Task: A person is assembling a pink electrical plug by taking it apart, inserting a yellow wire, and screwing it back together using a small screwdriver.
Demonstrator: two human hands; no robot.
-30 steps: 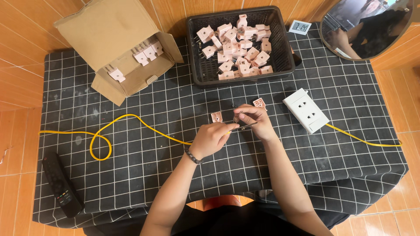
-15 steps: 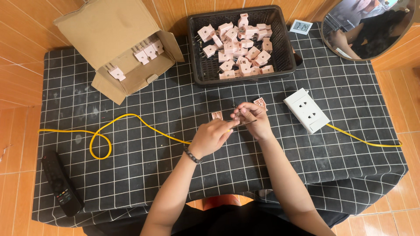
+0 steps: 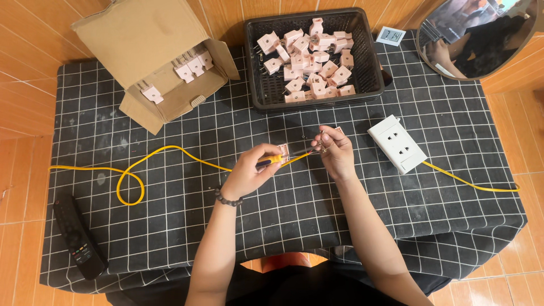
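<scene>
Head view, looking straight down: I am working with both hands over the middle of a counter (image 3: 170, 238) covered by a black cloth with a white grid. My left hand (image 3: 249, 173) is gripping a screwdriver (image 3: 283, 159) with a yellow handle, fingers clamped around it, its shaft pointing right toward the other hand. My right hand (image 3: 335, 152) is pinching a small pink plug piece (image 3: 338, 132) between its fingertips, fingers closed on it just above the cloth; the screwdriver tip is meeting it, though I cannot tell the exact contact. Another pink piece (image 3: 283, 149) is lying just beside my left thumb. A yellow cable (image 3: 164, 149) is running from the left edge, looping once, and passing under my hands. A white outlet block (image 3: 398, 143) is sitting near my right hand, a yellow lead trailing from it to the right. A black basket (image 3: 368, 68) of pink plugs is standing at the far edge, an open cardboard box (image 3: 141, 39) with a few more to its left. A black remote (image 3: 78, 238) is lying at the near left corner.
</scene>
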